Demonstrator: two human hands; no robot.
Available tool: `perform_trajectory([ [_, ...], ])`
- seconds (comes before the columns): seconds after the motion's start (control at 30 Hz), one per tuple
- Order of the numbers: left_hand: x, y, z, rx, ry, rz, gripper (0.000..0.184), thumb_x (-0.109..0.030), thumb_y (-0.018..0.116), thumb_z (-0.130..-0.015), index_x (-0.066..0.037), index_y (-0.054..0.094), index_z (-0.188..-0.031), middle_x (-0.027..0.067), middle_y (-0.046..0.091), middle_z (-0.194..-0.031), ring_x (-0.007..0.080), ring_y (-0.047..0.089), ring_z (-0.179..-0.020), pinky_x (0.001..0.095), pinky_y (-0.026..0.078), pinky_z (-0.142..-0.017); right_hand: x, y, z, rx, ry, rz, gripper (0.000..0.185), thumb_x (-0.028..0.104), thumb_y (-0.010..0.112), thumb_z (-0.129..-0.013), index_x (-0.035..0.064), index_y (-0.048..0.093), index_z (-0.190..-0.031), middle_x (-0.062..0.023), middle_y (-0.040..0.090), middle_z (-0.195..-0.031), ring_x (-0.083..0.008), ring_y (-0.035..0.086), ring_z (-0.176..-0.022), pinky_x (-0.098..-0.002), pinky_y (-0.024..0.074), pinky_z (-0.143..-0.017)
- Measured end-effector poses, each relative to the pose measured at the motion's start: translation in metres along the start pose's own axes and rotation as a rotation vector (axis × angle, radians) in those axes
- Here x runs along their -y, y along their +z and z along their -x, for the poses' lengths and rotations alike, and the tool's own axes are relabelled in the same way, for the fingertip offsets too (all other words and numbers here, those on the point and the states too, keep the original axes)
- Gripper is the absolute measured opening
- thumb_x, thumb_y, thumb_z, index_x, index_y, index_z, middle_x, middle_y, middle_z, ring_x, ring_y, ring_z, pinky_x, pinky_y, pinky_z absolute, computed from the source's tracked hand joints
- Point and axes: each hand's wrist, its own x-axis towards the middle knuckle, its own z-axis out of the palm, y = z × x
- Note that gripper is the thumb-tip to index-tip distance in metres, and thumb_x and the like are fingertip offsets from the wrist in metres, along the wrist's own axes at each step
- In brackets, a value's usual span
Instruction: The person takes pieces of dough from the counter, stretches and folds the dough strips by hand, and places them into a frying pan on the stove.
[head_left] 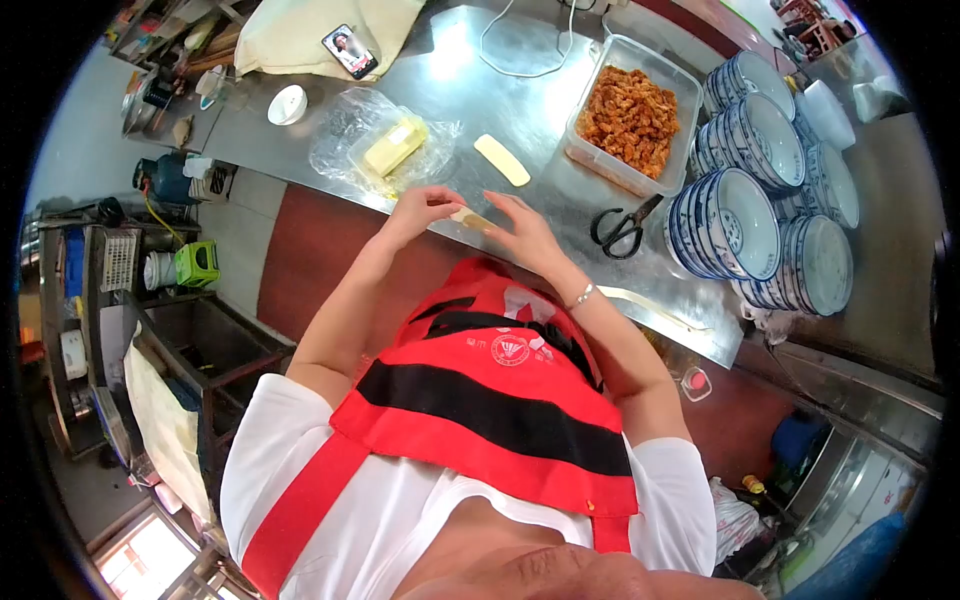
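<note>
Close to the near edge of the steel table, a small pale strip of dough (472, 219) stretches between my two hands. My left hand (418, 212) pinches one end of it with bent fingers. The other end is at the thumb of my right hand (528, 238), whose fingers curve above it. Just beyond lies a flat, pale yellow dough piece (501, 160) on the metal. Behind my left hand, a yellow block of dough (394, 148) rests in crumpled clear plastic wrap (340, 140).
A clear tub (612, 178) holds reddish-brown chopped filling. Black-handled scissors (622, 232) lie beside stacked blue-and-white bowls (725, 225). A thin pale strip (655, 308) is along the table edge. Farther back are a white bowl (287, 104), a phone (350, 52) on cloth, and a white cable (525, 72).
</note>
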Motion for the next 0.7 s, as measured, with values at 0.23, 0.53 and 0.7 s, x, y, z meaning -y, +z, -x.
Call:
perform_trajectory([
  [0.23,-0.065,-0.005,0.008,0.089,0.259,-0.080,0.018,-0.009,0.064,-0.086,-0.003,0.066,-0.102,0.0017,0.065,-0.099,0.0083,0.058,-0.083,0.0256,0.047,-0.075,0.024,0.001,-0.044,0.286,0.307,-0.583,0.021,0.015,0.059,-0.090,-0.0030,0.060,-0.100,-0.0085,0.066,-0.085,-0.0153,0.064,-0.079,-0.0288,0.0514,-0.075],
  [0.53,-0.041,0.052,-0.001,0.128,0.177,0.505,0.029,-0.018,0.058,-0.092,0.000,0.056,-0.114,0.0027,0.060,-0.090,0.0089,0.057,-0.084,0.0237,0.046,-0.073,0.063,-0.044,-0.042,0.095,0.365,-0.640,0.018,0.017,0.058,-0.091,-0.0010,0.062,-0.093,-0.0066,0.064,-0.081,-0.0134,0.062,-0.069,-0.0271,0.0511,-0.065],
  [0.7,-0.057,0.064,-0.003,0.089,0.256,0.343,0.023,-0.019,0.057,-0.093,0.001,0.060,-0.104,0.0021,0.061,-0.079,0.0083,0.058,-0.076,0.0241,0.047,-0.070,0.056,-0.053,-0.038,-0.061,0.032,-0.116,0.018,0.017,0.060,-0.088,-0.0001,0.066,-0.089,-0.0079,0.062,-0.085,-0.0186,0.060,-0.071,-0.0298,0.0491,-0.066],
])
